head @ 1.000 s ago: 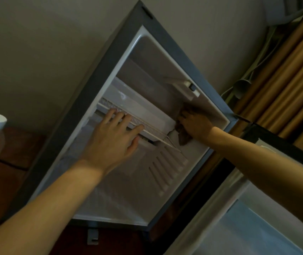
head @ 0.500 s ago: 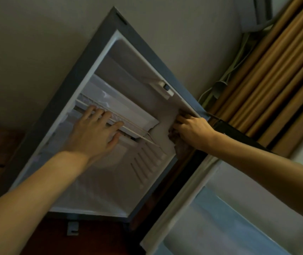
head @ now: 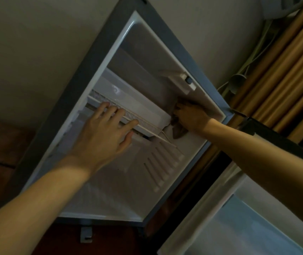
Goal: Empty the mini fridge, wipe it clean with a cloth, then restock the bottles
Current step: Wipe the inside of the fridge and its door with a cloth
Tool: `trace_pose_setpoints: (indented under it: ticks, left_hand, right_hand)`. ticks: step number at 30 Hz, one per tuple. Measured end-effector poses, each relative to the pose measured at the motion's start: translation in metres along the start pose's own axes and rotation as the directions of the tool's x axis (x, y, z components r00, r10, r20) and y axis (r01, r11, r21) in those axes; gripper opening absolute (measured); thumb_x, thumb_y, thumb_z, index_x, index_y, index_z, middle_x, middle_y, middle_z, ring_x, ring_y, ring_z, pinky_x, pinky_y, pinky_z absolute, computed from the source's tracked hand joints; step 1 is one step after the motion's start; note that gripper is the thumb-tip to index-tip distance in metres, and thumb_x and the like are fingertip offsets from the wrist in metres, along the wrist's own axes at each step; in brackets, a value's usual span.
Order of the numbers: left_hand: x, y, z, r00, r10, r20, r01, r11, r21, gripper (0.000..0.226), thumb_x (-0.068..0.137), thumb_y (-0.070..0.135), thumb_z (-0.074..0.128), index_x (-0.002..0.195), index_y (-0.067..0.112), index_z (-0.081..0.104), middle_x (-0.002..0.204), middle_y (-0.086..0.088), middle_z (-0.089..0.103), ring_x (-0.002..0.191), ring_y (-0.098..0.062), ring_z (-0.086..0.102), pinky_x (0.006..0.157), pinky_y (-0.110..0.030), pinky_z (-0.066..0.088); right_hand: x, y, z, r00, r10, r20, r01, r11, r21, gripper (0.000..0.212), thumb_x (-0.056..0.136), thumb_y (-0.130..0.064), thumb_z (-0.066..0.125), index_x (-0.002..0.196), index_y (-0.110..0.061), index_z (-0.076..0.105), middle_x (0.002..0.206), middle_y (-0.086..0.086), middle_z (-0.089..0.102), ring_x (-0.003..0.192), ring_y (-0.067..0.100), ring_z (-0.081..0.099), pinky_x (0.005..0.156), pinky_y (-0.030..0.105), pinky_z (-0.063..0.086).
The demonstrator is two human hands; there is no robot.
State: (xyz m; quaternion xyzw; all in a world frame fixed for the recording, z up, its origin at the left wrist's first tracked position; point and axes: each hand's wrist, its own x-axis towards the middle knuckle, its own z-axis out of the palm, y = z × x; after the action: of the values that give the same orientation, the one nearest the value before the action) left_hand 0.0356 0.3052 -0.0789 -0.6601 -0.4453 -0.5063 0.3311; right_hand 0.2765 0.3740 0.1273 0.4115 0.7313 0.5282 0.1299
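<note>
Inside the open, white-lined fridge, bare of bottles and showing no readable label, one left hand rests flat, fingers spread, on the shelf while one right hand grips what looks like a dark cloth against the right inner wall.

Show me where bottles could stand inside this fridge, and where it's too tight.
Free: the fridge floor, bordered by the ribbed side wall and the front lip. Crowded: around the shelf, where the left hand rests flat, and the corner beside it, where the right hand holds the cloth.
</note>
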Motion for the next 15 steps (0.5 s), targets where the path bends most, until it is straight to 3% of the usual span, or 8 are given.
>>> trace_pose_setpoints:
  ticks: [3, 5, 7, 11, 15]
  left_hand:
    - [-0.001, 0.001, -0.001, 1.0, 0.0, 0.002, 0.0, 1.0, 0.001, 0.041, 0.1, 0.035, 0.048, 0.131, 0.018, 0.067, 0.119, -0.018, 0.063, 0.111, -0.037, 0.056, 0.111, -0.052, 0.033]
    - [0.0, 0.002, -0.001, 1.0, -0.01, 0.012, 0.01, 1.0, -0.001, 0.041, 0.099, 0.035, 0.048, 0.131, 0.018, 0.068, 0.119, -0.019, 0.063, 0.111, -0.038, 0.056, 0.111, -0.053, 0.032]
    - [0.001, 0.004, -0.004, 0.999, -0.023, 0.034, 0.023, 1.0, 0.001, 0.042, 0.098, 0.035, 0.047, 0.13, 0.018, 0.068, 0.119, -0.019, 0.063, 0.111, -0.039, 0.057, 0.111, -0.053, 0.033]
    - [0.005, 0.011, -0.016, 0.99, -0.064, 0.124, 0.061, 0.998, 0.025, 0.048, 0.097, 0.039, 0.041, 0.13, 0.017, 0.069, 0.118, -0.022, 0.063, 0.109, -0.042, 0.056, 0.11, -0.055, 0.034]
    - [0.007, 0.012, -0.017, 0.983, -0.085, 0.161, 0.079, 0.996, 0.044, 0.051, 0.096, 0.041, 0.038, 0.131, 0.019, 0.068, 0.121, -0.021, 0.063, 0.112, -0.041, 0.055, 0.112, -0.054, 0.031]
  right_hand:
    - [-0.003, -0.002, -0.001, 1.0, 0.001, 0.01, -0.001, 0.999, -0.035, 0.03, 0.086, -0.009, 0.068, 0.116, -0.012, 0.071, 0.123, 0.017, 0.064, 0.109, 0.042, 0.062, 0.081, 0.047, 0.055]
    - [-0.013, -0.004, -0.009, 0.993, 0.043, 0.108, -0.036, 0.997, -0.071, 0.038, 0.097, -0.02, 0.053, 0.134, -0.016, 0.06, 0.14, 0.012, 0.052, 0.13, 0.037, 0.046, 0.097, 0.046, 0.047]
    - [-0.03, -0.005, -0.02, 0.984, 0.059, 0.17, -0.048, 0.997, -0.068, 0.044, 0.098, -0.028, 0.048, 0.141, -0.017, 0.052, 0.148, 0.01, 0.044, 0.137, 0.036, 0.036, 0.104, 0.046, 0.041]
    - [-0.073, -0.002, -0.032, 0.997, -0.055, 0.047, 0.056, 0.998, -0.005, 0.034, 0.091, -0.029, 0.053, 0.119, -0.018, 0.069, 0.123, 0.009, 0.06, 0.124, 0.035, 0.048, 0.077, 0.047, 0.054]
    - [-0.077, 0.0, -0.031, 0.997, -0.035, 0.069, 0.04, 0.997, -0.068, 0.039, 0.09, -0.035, 0.043, 0.117, -0.021, 0.068, 0.119, 0.005, 0.059, 0.122, 0.03, 0.046, 0.07, 0.046, 0.055]
